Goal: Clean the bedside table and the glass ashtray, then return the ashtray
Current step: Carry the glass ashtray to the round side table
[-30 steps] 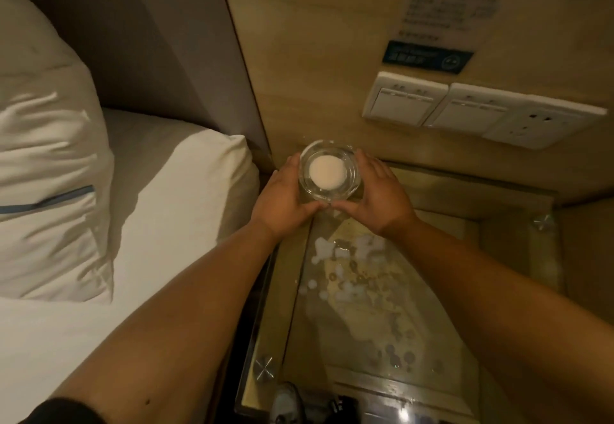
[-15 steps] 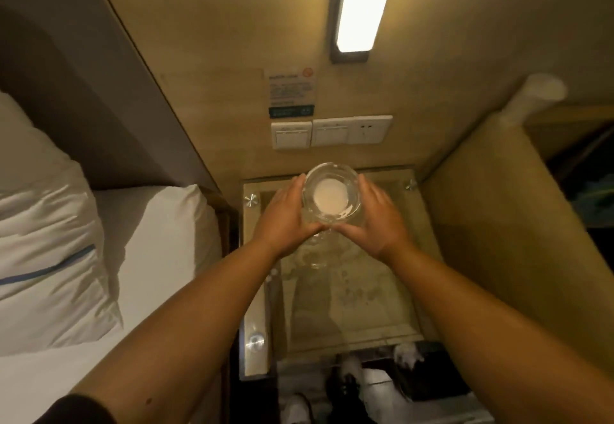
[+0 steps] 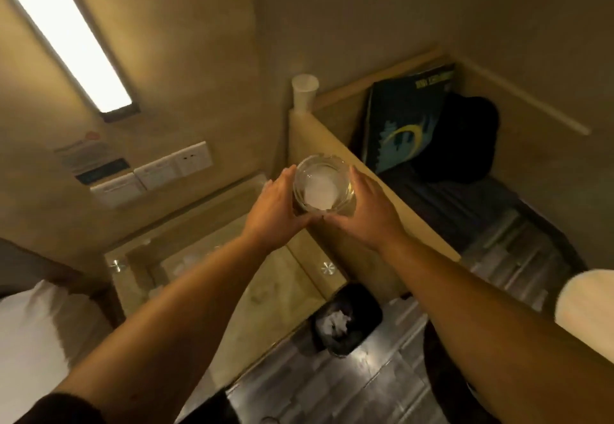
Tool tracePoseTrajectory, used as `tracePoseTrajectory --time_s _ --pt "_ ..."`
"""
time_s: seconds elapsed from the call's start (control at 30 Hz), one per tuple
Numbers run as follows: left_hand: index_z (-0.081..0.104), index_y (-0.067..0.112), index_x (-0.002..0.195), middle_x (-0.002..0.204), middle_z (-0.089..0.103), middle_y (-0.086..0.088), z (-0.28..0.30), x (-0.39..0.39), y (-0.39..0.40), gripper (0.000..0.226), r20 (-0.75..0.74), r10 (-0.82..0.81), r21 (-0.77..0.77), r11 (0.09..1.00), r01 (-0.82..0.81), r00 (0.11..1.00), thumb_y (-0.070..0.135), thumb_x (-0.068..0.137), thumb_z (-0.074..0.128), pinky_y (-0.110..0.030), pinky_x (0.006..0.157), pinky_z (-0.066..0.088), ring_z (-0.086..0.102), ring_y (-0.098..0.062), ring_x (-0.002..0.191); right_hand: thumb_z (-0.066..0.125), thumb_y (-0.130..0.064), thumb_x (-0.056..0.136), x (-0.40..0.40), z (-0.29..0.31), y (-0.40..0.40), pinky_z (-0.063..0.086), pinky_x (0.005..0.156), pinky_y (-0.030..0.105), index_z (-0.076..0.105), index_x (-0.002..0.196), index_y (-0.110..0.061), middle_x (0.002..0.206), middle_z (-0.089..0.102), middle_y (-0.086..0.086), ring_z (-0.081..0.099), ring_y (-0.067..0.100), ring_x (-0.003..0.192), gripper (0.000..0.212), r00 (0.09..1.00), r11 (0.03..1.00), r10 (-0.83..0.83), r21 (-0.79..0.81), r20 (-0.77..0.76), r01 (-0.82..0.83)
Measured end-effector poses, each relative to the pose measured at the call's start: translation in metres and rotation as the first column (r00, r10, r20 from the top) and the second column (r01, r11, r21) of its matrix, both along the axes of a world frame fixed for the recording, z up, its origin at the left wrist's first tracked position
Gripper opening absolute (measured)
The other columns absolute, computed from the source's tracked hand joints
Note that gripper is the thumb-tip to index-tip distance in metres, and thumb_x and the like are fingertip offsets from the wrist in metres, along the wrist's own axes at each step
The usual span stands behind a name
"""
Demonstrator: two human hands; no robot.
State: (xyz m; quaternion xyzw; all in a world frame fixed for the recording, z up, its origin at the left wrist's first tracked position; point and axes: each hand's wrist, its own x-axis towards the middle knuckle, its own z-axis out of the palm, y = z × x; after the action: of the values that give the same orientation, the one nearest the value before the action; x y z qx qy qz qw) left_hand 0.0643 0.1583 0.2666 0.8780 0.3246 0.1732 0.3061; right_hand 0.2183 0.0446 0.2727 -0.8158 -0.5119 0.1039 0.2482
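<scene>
The round glass ashtray (image 3: 321, 187), with something white in its bowl, is lifted off the table and held in the air between both my hands. My left hand (image 3: 275, 210) holds its left side and my right hand (image 3: 363, 212) its right side, thumbs meeting under its near edge. It hangs over the right back corner of the glass-topped bedside table (image 3: 212, 267), beside a wooden partition (image 3: 335, 157). Pale smudges show on the glass top.
A black bin (image 3: 345, 319) with crumpled white paper stands on the floor by the table's front right corner. A white paper cup (image 3: 304, 92) sits on the partition's end. Wall switches (image 3: 156, 172) are behind the table, the bed (image 3: 30, 334) at left, dark bags beyond the partition.
Both hands have lifted the ashtray off the table and carried it to the right, toward the partition. The view has swung right, bringing the bin and the floor into sight.
</scene>
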Motion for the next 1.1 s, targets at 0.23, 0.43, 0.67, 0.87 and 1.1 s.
tracePoseTrajectory --time_s 0.23,0.43,0.67,0.87,1.1 --pt "0.019 0.027 0.147 0.147 0.041 0.000 -0.002 0.132 -0.086 0.101 -0.024 -0.159 -0.037 0.987 0.158 0.987 0.060 0.070 0.075 -0.039 0.103 0.042 0.041 -0.019 0.132 0.067 -0.058 0.077 0.105 0.009 -0.121 0.023 0.113 0.036 0.013 0.151 -0.011 0.155 0.025 0.010 0.022 0.023 0.141 0.103 0.988 0.988 -0.154 0.030 -0.022 0.154" --pt "0.014 0.016 0.152 0.156 0.028 -0.004 -0.015 0.247 -0.182 0.106 -0.052 -0.313 0.019 0.949 0.314 0.948 0.056 0.073 0.073 -0.039 0.119 0.017 0.027 -0.023 0.142 0.071 -0.055 0.076 0.203 -0.002 -0.234 0.021 0.112 0.034 0.013 0.151 -0.010 0.155 0.027 0.011 0.022 0.025 0.141 0.104 0.963 0.963 -0.270 0.013 0.021 0.270" --pt "0.022 0.019 0.148 0.151 0.037 0.001 -0.043 0.370 -0.301 0.100 -0.042 -0.417 -0.009 0.909 0.417 0.908 0.058 0.071 0.074 -0.032 0.116 0.008 0.033 -0.019 0.139 0.070 -0.058 0.075 0.304 -0.024 -0.366 0.026 0.110 0.033 0.017 0.150 -0.011 0.152 0.033 0.009 0.029 0.025 0.139 0.103 0.929 0.931 -0.363 -0.016 0.067 0.365" --pt "0.027 0.025 0.144 0.144 0.044 0.003 -0.067 0.461 -0.400 0.097 -0.059 -0.526 -0.045 0.851 0.524 0.849 0.065 0.068 0.072 -0.045 0.117 0.023 0.040 -0.020 0.134 0.069 -0.063 0.072 0.369 -0.044 -0.474 0.031 0.108 0.036 0.021 0.150 -0.019 0.152 0.035 0.003 0.033 0.023 0.138 0.102 0.853 0.853 -0.520 -0.031 0.051 0.522" --pt "0.023 0.031 0.144 0.147 0.041 0.005 -0.100 0.529 -0.482 0.099 -0.105 -0.637 -0.074 0.771 0.632 0.764 0.075 0.066 0.065 -0.050 0.112 0.031 0.037 -0.023 0.136 0.069 -0.065 0.071 0.414 -0.084 -0.563 0.037 0.106 0.039 0.022 0.148 -0.022 0.149 0.039 0.001 0.038 0.021 0.133 0.100 0.765 0.765 -0.644 -0.055 -0.020 0.642"
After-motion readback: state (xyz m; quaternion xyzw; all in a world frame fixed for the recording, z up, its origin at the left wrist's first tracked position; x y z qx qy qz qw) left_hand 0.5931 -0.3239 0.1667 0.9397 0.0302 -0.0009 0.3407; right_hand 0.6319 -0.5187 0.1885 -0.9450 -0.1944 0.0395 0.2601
